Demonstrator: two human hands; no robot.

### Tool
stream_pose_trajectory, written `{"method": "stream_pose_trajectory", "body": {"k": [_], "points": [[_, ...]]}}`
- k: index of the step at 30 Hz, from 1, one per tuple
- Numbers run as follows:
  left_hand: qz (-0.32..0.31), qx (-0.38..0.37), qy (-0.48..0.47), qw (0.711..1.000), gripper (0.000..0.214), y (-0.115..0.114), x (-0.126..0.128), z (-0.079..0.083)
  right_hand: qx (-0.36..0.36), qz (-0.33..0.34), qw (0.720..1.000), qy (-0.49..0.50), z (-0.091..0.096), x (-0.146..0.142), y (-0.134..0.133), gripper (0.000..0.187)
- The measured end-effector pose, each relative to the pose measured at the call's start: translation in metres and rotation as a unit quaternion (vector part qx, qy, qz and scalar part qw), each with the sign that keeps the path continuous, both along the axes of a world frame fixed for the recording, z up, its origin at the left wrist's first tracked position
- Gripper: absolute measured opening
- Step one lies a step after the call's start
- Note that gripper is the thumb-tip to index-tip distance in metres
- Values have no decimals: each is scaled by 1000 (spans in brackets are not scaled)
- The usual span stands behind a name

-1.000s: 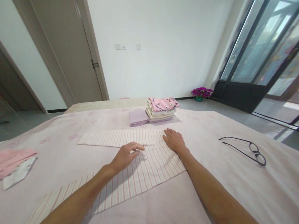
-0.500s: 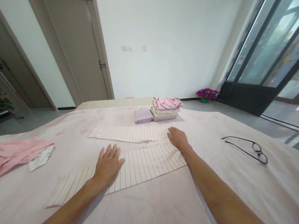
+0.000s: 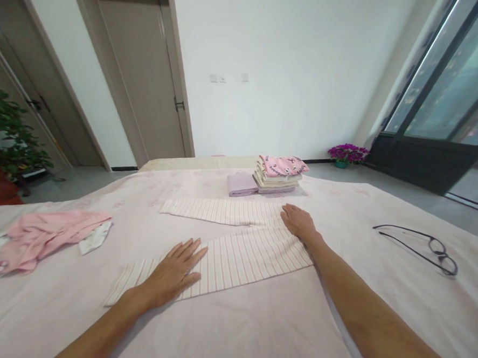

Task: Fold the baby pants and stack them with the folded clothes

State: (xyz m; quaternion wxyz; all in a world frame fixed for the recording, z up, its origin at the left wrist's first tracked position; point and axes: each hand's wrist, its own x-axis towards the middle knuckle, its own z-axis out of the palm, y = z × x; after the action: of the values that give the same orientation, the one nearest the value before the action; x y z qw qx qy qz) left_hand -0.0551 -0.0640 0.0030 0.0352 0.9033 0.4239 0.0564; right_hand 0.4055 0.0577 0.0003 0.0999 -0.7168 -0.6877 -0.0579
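Striped trousers (image 3: 244, 259), white with pinkish lines, lie spread out with both legs pointing left. My left hand (image 3: 174, 275) rests flat on the nearer leg, its fingers spread toward the upper right. At the waist end on the right, my right hand (image 3: 299, 222) lies palm down on the cloth, fingers stretched out and nothing gripped. Part of the waist is hidden beneath that hand and forearm.
Behind the trousers sit a folded lilac cloth (image 3: 242, 184) and a stack of folded clothes (image 3: 281, 173). Black-framed glasses (image 3: 425, 248) lie on the right of the pale pink bedspread (image 3: 240, 335). A crumpled pink garment (image 3: 52, 236) is at the left.
The view has swung left. My left hand has shifted a little toward the hem, with its fingers turned more to the right. My right hand stays at the waist.
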Motion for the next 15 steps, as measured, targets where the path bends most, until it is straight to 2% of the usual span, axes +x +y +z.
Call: {"method": "stream_pose_trajectory", "body": {"k": [5, 9, 15], "points": [[121, 23, 11, 992, 60, 5, -47, -6, -9, 1, 1000, -6, -1, 1, 1, 48], [216, 40, 35, 975, 61, 10, -59, -8, -27, -8, 999, -22, 0, -2, 0, 48], [229, 44, 43, 972, 61, 10, -55, -6, -19, -56, 998, -27, 11, -30, -11, 52]]}}
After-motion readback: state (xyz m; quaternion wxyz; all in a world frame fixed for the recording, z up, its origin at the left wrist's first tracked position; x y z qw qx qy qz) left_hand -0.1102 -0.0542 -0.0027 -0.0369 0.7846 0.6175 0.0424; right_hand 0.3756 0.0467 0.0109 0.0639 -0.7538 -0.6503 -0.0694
